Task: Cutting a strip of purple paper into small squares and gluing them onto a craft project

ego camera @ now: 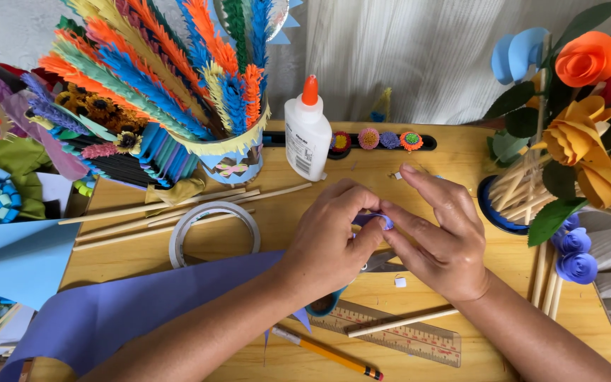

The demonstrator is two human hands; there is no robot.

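Both hands meet at table centre over a wooden table. Left hand and right hand pinch together on a small purple paper strip, curled between thumbs and forefingers; only a bit of it shows between the fingertips. Right hand's other fingers are spread, pointing up-left. Left hand's fingers are curled in.

Just behind the hands stands a white glue bottle with orange cap, upright. Behind it lies a dark strip with small paper flower discs on it. Left of the hands a roll of tape lies flat, touching several thin wooden sticks. A large purple paper sheet lies under the left forearm; a light blue sheet is at far left.

Near the table's front edge: a ruler, one wooden stick laid across it, and a yellow pencil. Scissors are partly hidden under the hands.

Back left, a decorated cup holds fringed paper feathers in many colours. At right, a blue pot holds sticks and paper roses, orange, yellow and blue. Small purple paper roses sit beside it.
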